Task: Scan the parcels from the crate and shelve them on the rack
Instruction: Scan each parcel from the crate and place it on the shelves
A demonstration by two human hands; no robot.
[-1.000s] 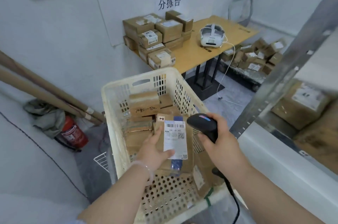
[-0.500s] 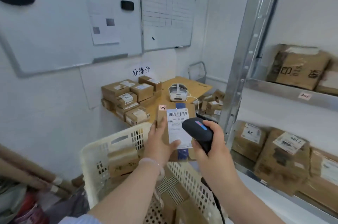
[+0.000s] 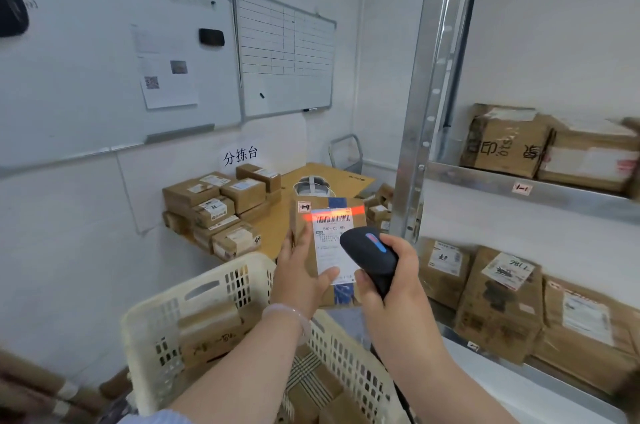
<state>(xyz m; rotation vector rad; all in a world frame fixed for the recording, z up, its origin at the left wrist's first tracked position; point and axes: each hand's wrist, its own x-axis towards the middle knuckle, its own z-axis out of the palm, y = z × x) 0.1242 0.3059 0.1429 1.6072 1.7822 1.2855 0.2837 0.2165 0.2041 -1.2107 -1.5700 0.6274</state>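
My left hand (image 3: 301,280) grips a small brown parcel (image 3: 327,216) upright above the crate, thumb across its white label. A red scan line glows over the label's barcode. My right hand (image 3: 391,280) holds a black handheld scanner (image 3: 369,255) close to the label, pointed at it. Below my arms stands the cream plastic crate (image 3: 194,288) with several brown parcels inside. The metal rack (image 3: 526,190) is on the right, with cardboard parcels on two shelves.
A wooden sorting table (image 3: 273,223) behind the crate carries a stack of small boxes (image 3: 221,202) and a white headset (image 3: 311,183). Two whiteboards hang on the wall. The rack's steel upright (image 3: 429,91) stands just right of the held parcel. Cardboard tubes lie at lower left.
The parcel has been lifted out of the crate to chest height, my view has risen toward the rack, and a red scan line now crosses the barcode.
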